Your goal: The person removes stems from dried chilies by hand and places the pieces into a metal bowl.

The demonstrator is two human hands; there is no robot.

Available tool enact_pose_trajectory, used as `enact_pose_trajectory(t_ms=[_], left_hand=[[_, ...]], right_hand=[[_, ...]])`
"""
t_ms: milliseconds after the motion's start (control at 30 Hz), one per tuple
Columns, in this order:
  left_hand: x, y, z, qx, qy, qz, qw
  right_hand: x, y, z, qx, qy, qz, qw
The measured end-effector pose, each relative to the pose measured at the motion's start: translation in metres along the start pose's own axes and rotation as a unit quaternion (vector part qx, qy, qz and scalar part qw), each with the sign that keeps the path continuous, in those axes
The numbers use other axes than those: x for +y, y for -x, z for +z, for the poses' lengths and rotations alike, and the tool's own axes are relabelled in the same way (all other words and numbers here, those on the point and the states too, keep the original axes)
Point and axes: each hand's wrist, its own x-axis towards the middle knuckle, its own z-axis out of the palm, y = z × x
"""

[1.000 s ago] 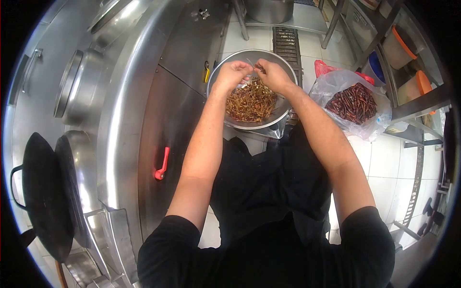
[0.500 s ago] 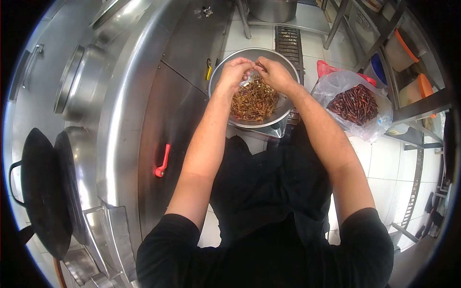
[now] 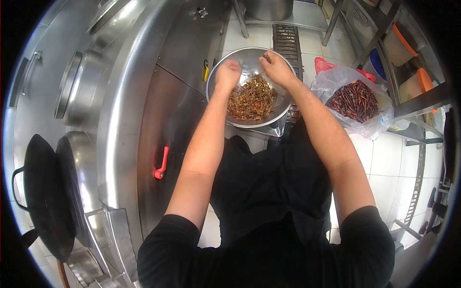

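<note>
Two hands work over one metal bowl (image 3: 284, 102), which holds one heap of thin brownish stems (image 3: 252, 100) beside the floor's single drain grate (image 3: 287, 40). The right hand (image 3: 278, 70) pinches one small dark piece (image 3: 266, 57) above the bowl's far right rim; the left hand (image 3: 227, 74) is blurred over the left side, its finger closure impossible to tell. To the right, one clear bag (image 3: 380, 120) holds many dark red chillies (image 3: 354, 100), near two orange-rimmed containers (image 3: 400, 50).
</note>
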Motion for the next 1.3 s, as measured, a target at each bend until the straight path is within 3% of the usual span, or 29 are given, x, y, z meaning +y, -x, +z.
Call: enact_pose_trajectory(t_ms=[100,133,233,333,633,933,1133,1300], left_hand=[[0.020,0.024,-0.002,-0.097,-0.295,0.004,0.950],[0.038,0.032,-0.004,-0.158,-0.322,-0.047,0.932],[0.038,0.036,0.003,-0.176,-0.351,-0.040,0.919],[0.031,0.032,0.007,-0.194,-0.376,-0.025,0.906],[0.015,0.030,0.001,-0.119,-0.290,0.007,0.949],[0.020,0.032,0.005,-0.269,-0.352,0.012,0.896],[0.020,0.035,0.005,-0.178,-0.396,0.004,0.901],[0.014,0.029,0.000,-0.163,-0.354,-0.001,0.921]], right_hand=[[0.002,-0.001,-0.001,-0.047,-0.021,0.034,0.998],[0.002,0.000,-0.001,-0.058,-0.025,0.037,0.997],[0.003,0.003,0.000,-0.048,0.008,0.012,0.999],[0.010,0.001,0.002,-0.040,0.018,-0.007,0.999],[0.014,0.001,0.000,-0.041,0.010,0.010,0.999],[0.019,-0.002,0.002,-0.042,0.042,0.002,0.998],[0.018,0.002,0.002,-0.031,0.093,-0.026,0.995],[0.021,0.000,0.000,-0.037,0.073,-0.013,0.997]])
